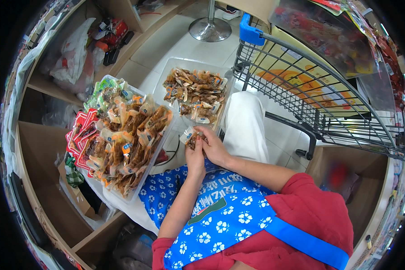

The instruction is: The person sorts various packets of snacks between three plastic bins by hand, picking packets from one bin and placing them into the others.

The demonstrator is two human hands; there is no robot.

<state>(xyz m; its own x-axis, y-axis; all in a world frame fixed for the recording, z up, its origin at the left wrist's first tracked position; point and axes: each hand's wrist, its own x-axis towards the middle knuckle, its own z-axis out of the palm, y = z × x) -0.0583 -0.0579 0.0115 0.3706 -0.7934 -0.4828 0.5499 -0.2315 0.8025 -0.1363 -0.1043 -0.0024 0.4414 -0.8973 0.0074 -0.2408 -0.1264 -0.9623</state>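
Observation:
My left hand (195, 158) and my right hand (214, 145) meet in front of my apron, both gripping small clear packets of brown food (189, 135). How many packets they hold is hidden by my fingers. Just beyond them lies a translucent plastic bin (160, 79), holding brown snack packets (195, 86) laid in rows. To the left, over my thigh, a fuller translucent tub (155, 158) is heaped with brown packets with orange-marked ends (121, 135). Red-edged packets (82, 135) and green packets (109, 91) lie along its far left side.
A wire shopping cart (290, 67) with a blue corner stands at right, a yellow printed carton (290, 77) behind its wires. Wooden shelving (44, 141) curves along the left, holding bags. A round metal stool base (210, 30) stands on the tiled floor ahead.

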